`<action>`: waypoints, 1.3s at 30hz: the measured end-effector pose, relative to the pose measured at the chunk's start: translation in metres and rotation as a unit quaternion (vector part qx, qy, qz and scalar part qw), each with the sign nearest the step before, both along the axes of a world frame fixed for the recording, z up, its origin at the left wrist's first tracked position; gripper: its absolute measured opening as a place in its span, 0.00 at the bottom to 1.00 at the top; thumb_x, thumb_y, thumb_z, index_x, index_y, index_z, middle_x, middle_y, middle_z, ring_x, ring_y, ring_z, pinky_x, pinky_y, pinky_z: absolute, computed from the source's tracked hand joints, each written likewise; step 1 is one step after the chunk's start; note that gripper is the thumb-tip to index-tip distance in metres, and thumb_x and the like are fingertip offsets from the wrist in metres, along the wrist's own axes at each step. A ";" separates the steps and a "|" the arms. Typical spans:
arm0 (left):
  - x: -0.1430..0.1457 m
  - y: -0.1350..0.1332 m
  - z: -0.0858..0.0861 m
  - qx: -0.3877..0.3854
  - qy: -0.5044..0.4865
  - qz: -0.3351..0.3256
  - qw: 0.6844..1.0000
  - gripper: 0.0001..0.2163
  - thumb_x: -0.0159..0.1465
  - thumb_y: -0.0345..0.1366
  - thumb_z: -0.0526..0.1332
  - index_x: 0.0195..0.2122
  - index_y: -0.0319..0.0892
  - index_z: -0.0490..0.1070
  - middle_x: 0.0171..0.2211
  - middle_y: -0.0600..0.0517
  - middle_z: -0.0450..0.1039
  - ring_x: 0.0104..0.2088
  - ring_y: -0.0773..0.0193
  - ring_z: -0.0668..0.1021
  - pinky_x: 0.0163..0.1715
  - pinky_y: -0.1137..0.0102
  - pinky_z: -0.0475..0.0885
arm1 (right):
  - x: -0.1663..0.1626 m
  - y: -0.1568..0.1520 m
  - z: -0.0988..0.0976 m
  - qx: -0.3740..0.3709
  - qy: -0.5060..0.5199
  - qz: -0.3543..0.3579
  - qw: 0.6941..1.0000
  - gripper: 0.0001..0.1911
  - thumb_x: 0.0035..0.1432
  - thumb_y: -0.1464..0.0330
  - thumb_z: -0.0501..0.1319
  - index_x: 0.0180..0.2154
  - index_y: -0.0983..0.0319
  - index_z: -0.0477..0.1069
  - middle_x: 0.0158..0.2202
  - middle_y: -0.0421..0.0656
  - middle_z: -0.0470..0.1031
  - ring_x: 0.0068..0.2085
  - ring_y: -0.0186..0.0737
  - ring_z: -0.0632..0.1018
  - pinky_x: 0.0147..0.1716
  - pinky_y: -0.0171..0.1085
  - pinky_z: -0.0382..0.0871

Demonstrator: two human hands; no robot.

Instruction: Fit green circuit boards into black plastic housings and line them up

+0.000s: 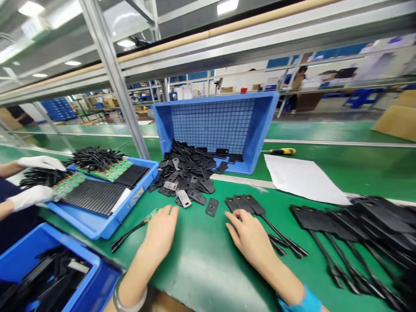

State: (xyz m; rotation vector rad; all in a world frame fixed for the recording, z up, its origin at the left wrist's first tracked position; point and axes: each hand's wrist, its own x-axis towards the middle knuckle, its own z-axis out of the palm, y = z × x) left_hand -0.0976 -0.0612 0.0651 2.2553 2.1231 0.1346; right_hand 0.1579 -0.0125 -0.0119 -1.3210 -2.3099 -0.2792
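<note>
My left hand (160, 232) lies flat and open on the green table (201, 260), fingertips just short of a pile of small black plastic covers (186, 173). A black cable with a small green board (130, 232) lies by its thumb side. My right hand (250, 236) rests open, fingers stretched toward a few black flat parts with cables (250, 203). Neither hand holds anything.
A tilted blue bin (260, 130) spills the covers. A blue tray (97, 221) of green boards and cables sits left, where another person's white-gloved hands (32, 195) work. More cabled parts (357, 229) lie at right, beside a white sheet (302, 177) and a yellow screwdriver (282, 151).
</note>
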 end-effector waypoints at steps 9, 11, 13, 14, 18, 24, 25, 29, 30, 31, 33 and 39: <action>-0.085 -0.036 -0.015 0.016 0.010 0.154 0.988 0.09 0.63 0.24 0.47 0.42 0.41 0.60 0.35 0.46 0.73 0.36 0.56 0.78 0.32 0.69 0.67 | -0.027 -0.025 0.017 -0.251 0.225 0.148 0.930 0.14 0.61 0.68 0.54 0.44 0.60 0.76 0.35 0.47 0.75 0.34 0.46 0.77 0.35 0.42 0.70; -0.068 -0.036 -0.012 0.040 -0.106 0.093 0.989 0.06 0.65 0.28 0.47 0.41 0.43 0.58 0.32 0.50 0.72 0.33 0.58 0.77 0.31 0.69 0.67 | -0.034 -0.030 0.019 -0.362 0.301 0.174 0.865 0.13 0.59 0.63 0.57 0.42 0.60 0.76 0.35 0.47 0.76 0.34 0.45 0.77 0.33 0.42 0.71; -0.040 -0.032 -0.006 0.029 -0.246 0.015 0.969 0.04 0.65 0.32 0.49 0.41 0.45 0.58 0.29 0.53 0.70 0.30 0.61 0.76 0.29 0.71 0.67 | -0.040 -0.034 0.019 -0.472 0.401 0.186 0.763 0.20 0.55 0.57 0.62 0.46 0.60 0.74 0.40 0.49 0.76 0.38 0.47 0.77 0.37 0.43 0.72; -0.025 -0.027 -0.003 0.008 -0.306 -0.025 0.952 0.04 0.65 0.33 0.50 0.41 0.45 0.59 0.28 0.54 0.70 0.28 0.62 0.75 0.28 0.72 0.67 | -0.042 -0.036 0.019 -0.515 0.458 0.186 0.700 0.26 0.53 0.53 0.64 0.49 0.60 0.72 0.44 0.50 0.76 0.42 0.47 0.77 0.41 0.45 0.72; 0.020 0.009 -0.003 0.004 -0.246 -0.115 0.962 0.11 0.63 0.28 0.54 0.46 0.43 0.64 0.39 0.47 0.73 0.35 0.61 0.77 0.35 0.69 0.71 | -0.044 -0.036 0.023 -0.558 0.627 0.154 0.522 0.31 0.49 0.47 0.66 0.47 0.61 0.69 0.44 0.49 0.75 0.43 0.44 0.77 0.46 0.45 0.70; 0.031 0.087 -0.017 0.063 -0.042 -0.115 0.990 0.19 0.63 0.23 0.52 0.55 0.36 0.65 0.53 0.37 0.67 0.54 0.50 0.71 0.53 0.57 0.67 | -0.034 -0.024 0.032 -0.455 0.642 0.082 0.611 0.28 0.49 0.46 0.64 0.39 0.61 0.63 0.24 0.38 0.71 0.21 0.30 0.61 0.19 0.30 0.52; 0.031 0.097 -0.019 0.065 -0.036 -0.119 0.990 0.19 0.63 0.24 0.54 0.56 0.36 0.64 0.56 0.36 0.65 0.56 0.48 0.69 0.55 0.55 0.65 | -0.033 -0.022 0.033 -0.453 0.640 0.075 0.616 0.29 0.49 0.46 0.64 0.41 0.61 0.61 0.23 0.37 0.71 0.21 0.30 0.59 0.18 0.30 0.49; 0.030 0.117 -0.027 0.055 -0.018 -0.135 0.989 0.30 0.61 0.39 0.63 0.63 0.41 0.57 0.66 0.33 0.48 0.65 0.37 0.55 0.60 0.44 0.56 | -0.029 -0.021 0.034 -0.461 0.632 0.070 0.619 0.29 0.49 0.47 0.63 0.41 0.60 0.59 0.24 0.37 0.71 0.20 0.28 0.56 0.18 0.29 0.44; 0.029 0.118 -0.030 0.049 -0.014 -0.141 0.989 0.32 0.60 0.43 0.64 0.64 0.42 0.56 0.67 0.32 0.46 0.65 0.35 0.52 0.60 0.41 0.54 | -0.029 -0.021 0.034 -0.462 0.631 0.073 0.619 0.28 0.50 0.47 0.63 0.42 0.60 0.59 0.24 0.37 0.71 0.20 0.28 0.56 0.18 0.29 0.43; 0.027 0.118 -0.032 0.043 -0.010 -0.148 0.988 0.34 0.59 0.46 0.65 0.64 0.43 0.56 0.67 0.32 0.45 0.65 0.34 0.50 0.60 0.40 0.52 | -0.029 -0.021 0.033 -0.463 0.629 0.076 0.620 0.27 0.50 0.48 0.63 0.42 0.60 0.58 0.24 0.37 0.71 0.20 0.28 0.56 0.18 0.29 0.43; 0.022 0.117 -0.037 0.032 -0.001 -0.169 0.985 0.34 0.59 0.48 0.64 0.64 0.46 0.56 0.67 0.33 0.46 0.66 0.36 0.49 0.61 0.41 0.49 | -0.029 -0.021 0.033 -0.465 0.627 0.080 0.620 0.26 0.51 0.49 0.62 0.42 0.60 0.59 0.25 0.37 0.71 0.20 0.27 0.56 0.18 0.29 0.43; -0.003 0.124 -0.041 0.051 -0.081 -0.238 0.966 0.21 0.65 0.45 0.57 0.60 0.53 0.63 0.67 0.43 0.51 0.66 0.51 0.55 0.63 0.48 0.51 | -0.031 -0.020 0.039 -0.467 0.615 0.082 0.630 0.28 0.48 0.45 0.62 0.39 0.60 0.61 0.22 0.36 0.69 0.19 0.27 0.55 0.18 0.30 0.43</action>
